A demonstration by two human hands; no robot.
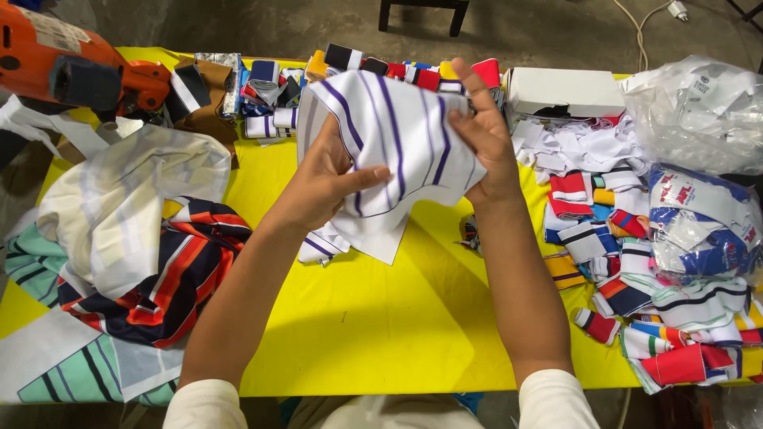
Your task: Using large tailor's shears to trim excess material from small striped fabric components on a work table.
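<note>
Both hands hold up a white fabric piece with purple stripes [397,135] above the yellow table [366,318]. My left hand [322,187] pinches its lower left part, thumb across the front. My right hand [481,131] grips its right edge, fingers raised. The cloth's lower corner hangs down and touches the table.
A heap of striped fabric in orange, navy, white and green [135,254] lies at the left. An orange tool [71,67] sits far left. Small striped rib pieces [636,286] and plastic bags [699,111] crowd the right. A white box [564,91] stands at the back.
</note>
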